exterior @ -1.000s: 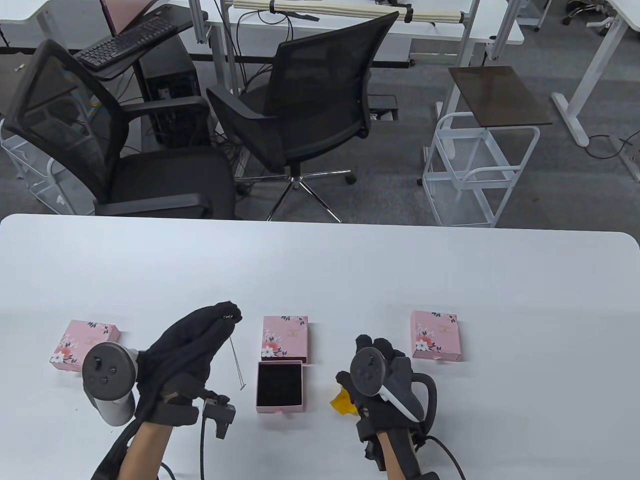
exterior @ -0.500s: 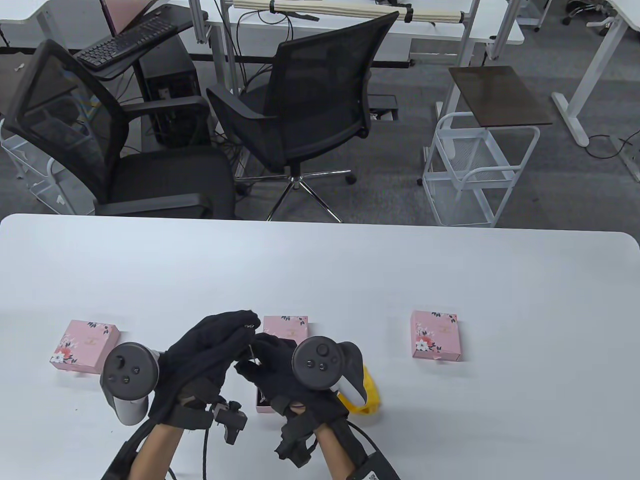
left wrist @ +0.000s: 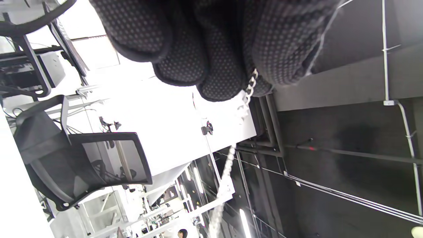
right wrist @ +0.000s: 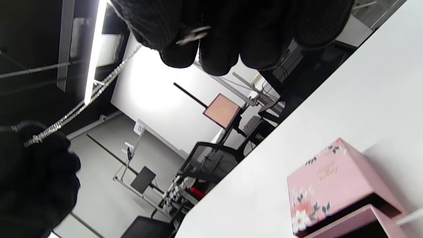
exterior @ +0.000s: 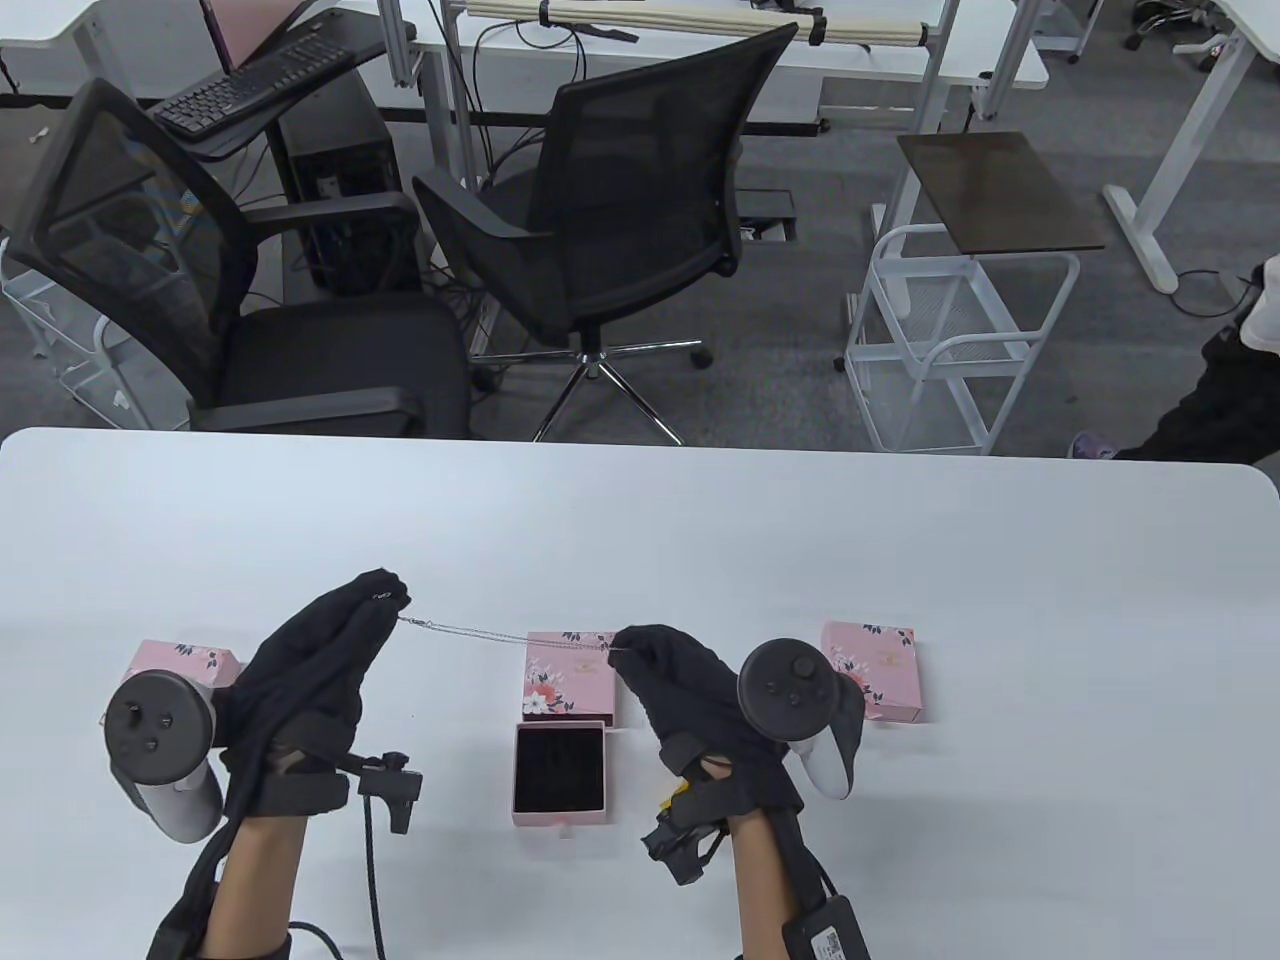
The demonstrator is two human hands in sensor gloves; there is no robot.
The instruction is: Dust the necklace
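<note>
A thin silver necklace (exterior: pixel 500 635) is stretched taut above the table between my two gloved hands. My left hand (exterior: pixel 385 592) pinches its left end, and the chain (left wrist: pixel 251 86) leaves that hand's fingertips in the left wrist view. My right hand (exterior: pixel 628 645) pinches the right end; in the right wrist view the chain (right wrist: pixel 82 104) runs from those fingers to the other glove. Below the chain sits an open pink jewellery box (exterior: pixel 560 768) with a black lining, its floral lid (exterior: pixel 570 675) just behind it.
Two more closed pink floral boxes lie on the white table (exterior: pixel 640 520), one at the left (exterior: pixel 175 670) and one at the right (exterior: pixel 880 665). Two black office chairs (exterior: pixel 600 220) and a white wire cart (exterior: pixel 950 340) stand beyond the far edge.
One second ago the necklace hung from my left hand alone. My right hand left the yellow cloth, came over, took the free end, and both hands drew apart, pulling the chain out level.
</note>
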